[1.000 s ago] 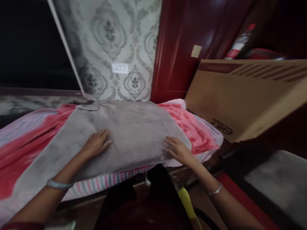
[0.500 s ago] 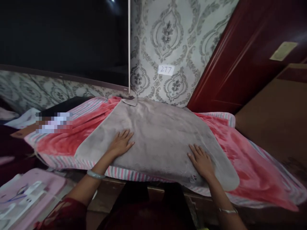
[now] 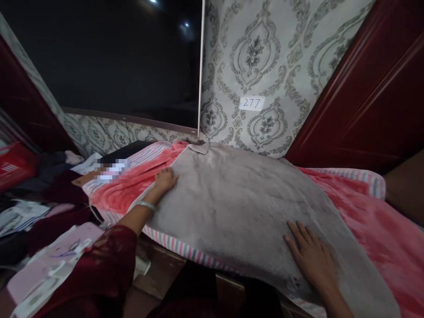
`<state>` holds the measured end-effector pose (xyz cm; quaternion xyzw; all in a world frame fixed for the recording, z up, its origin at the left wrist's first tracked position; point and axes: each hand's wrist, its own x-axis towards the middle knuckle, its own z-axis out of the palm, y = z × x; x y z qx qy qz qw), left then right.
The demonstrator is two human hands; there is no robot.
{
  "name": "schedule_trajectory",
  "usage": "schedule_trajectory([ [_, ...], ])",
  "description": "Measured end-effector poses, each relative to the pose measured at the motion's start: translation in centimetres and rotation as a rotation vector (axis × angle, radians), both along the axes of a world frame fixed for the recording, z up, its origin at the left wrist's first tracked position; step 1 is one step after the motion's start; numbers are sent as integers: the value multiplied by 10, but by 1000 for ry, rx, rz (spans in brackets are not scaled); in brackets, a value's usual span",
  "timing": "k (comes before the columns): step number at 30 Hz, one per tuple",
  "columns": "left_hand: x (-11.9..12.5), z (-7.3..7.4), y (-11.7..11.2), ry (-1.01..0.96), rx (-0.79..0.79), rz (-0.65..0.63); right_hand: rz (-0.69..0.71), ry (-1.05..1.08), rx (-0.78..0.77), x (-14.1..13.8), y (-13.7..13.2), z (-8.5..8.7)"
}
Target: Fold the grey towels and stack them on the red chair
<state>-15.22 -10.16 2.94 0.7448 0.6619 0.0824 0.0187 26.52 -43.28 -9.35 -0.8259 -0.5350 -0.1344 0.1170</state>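
A grey plush blanket (image 3: 232, 207) lies spread over a coral-red blanket (image 3: 374, 221) with a pink, grey and white striped border. My left hand (image 3: 166, 179) is at the grey blanket's left edge, its fingers curled in against the fabric. My right hand (image 3: 313, 256) rests flat on the grey blanket's right part, palm down with the fingers stretched out. The far left corner of the grey blanket is folded over near the wall. A small mark or label shows at its near edge, left of my right wrist.
A large dark television (image 3: 132, 62) hangs over the back left. A paper marked 277 (image 3: 252, 103) is on the patterned wall. Dark red panelling (image 3: 361, 97) stands at the right. At the left lie a pink board (image 3: 62, 247) with white items and heaped clothes (image 3: 66, 190).
The view has turned left. My left hand has moved from the grey blanket's surface to its left edge, with its fingers now drawn in. My right hand still lies flat.
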Motion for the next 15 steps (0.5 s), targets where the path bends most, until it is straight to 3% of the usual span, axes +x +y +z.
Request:
schedule_trajectory([
  [3,4,13,26,-19,-11,102,33,21,40,6,1,2],
  [7,12,25,49,-57,-66,164,91,60,74,30,10,27],
  [11,21,28,63,-100,-79,115,-77,-26,59,62,35,57],
  [15,18,25,68,-126,-50,131,-252,-12,-82,83,58,55],
])
